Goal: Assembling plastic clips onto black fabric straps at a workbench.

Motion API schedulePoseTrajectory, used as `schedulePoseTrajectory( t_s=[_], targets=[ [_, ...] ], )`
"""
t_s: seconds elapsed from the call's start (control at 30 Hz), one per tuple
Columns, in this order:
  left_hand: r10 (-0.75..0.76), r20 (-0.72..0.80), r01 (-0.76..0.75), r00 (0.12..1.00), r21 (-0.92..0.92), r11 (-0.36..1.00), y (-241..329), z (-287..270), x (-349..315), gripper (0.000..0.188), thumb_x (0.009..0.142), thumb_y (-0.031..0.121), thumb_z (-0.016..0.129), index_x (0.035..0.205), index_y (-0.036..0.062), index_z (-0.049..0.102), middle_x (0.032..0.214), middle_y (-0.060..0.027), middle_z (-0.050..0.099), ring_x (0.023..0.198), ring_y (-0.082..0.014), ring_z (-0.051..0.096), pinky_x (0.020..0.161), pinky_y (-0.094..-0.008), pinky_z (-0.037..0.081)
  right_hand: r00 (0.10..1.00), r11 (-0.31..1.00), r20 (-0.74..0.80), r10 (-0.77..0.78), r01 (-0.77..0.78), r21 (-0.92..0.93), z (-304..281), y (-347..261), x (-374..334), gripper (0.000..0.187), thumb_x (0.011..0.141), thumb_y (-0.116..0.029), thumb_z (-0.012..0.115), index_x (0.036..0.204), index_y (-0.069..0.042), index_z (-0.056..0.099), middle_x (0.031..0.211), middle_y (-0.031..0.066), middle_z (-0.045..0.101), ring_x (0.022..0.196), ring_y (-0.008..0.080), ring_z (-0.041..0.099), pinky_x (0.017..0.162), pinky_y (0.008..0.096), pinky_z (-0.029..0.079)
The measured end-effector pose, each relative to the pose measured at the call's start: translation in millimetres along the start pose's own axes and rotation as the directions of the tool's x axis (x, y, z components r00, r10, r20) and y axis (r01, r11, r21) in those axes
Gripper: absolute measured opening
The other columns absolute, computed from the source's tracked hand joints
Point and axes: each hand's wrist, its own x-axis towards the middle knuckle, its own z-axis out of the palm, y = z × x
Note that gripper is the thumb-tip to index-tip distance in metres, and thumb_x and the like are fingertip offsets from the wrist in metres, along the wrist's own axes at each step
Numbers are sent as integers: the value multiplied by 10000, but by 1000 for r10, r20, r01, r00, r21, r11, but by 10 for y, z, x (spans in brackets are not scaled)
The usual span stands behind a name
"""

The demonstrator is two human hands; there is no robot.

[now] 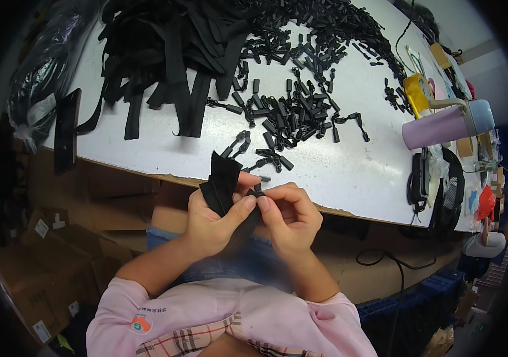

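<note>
At the near edge of the table (355, 190), a strip (224, 178) is held by left fingers (241, 212), a slider (257, 191) by right fingers (289, 195).

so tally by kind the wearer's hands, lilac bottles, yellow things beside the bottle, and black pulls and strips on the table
Left hand and right hand: 2
Lilac bottle: 1
Yellow thing: 1
Black pulls: overlapping, too many to count
Black strips: overlapping, cannot count
Total, leaving those out: 4

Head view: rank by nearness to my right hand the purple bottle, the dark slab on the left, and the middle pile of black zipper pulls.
1. Zipper-pull pile: ahead of your right hand.
2. Purple bottle: off to the right.
3. Dark slab: left table edge.
</note>
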Motion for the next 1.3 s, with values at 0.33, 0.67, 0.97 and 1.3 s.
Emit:
schedulePoseTrajectory(
  t_s=[0.33, 0.67, 0.97, 1.3],
  targets=[
    [-157, -3, 155, 988, -126, 980, 148, 24, 5, 160, 782, 56, 522, 926, -9, 496, 696, -42, 557, 489, -26, 462, 410, -152, 363, 973, 948, -7, 231, -223, 228, 28, -35, -32, 132, 747, 49, 545, 874, 37, 512, 761, 47, 512, 580, 46, 476, 483, 144, 390],
    [-293, 114, 312, 949, -250, 917, 123, -57, 37, 165, 781, 85, 531, 908, -18, 509, 638, -24, 516, 426, -30, 401, 385, -158, 314, 880, 787, 239, 410, -474, 395, -128, -73, 85, 80, 752, -22, 561, 807, 14, 515, 641, 4, 491, 482, 17, 384, 404, 145, 281],
    [-236, 165, 256, 958, -112, 960, 165, -48, 32, 167, 785, 74, 519, 927, -13, 532, 659, 18, 520, 508, -6, 407, 441, -152, 328, 863, 779, 287, 416, -500, 377, -147, -93, 90, 63, 755, -19, 549, 785, 5, 499, 634, -5, 473, 484, 15, 372, 413, 146, 282],
    [-205, 128, 218, 970, -101, 971, 178, -20, 12, 175, 781, 61, 523, 934, -22, 532, 663, 28, 521, 585, -3, 441, 511, -153, 360, 848, 694, 305, 435, -531, 487, -131, -76, 68, 37, 766, -6, 517, 782, -2, 484, 594, -5, 437, 458, 21, 336, 386, 159, 247]
  ],
)
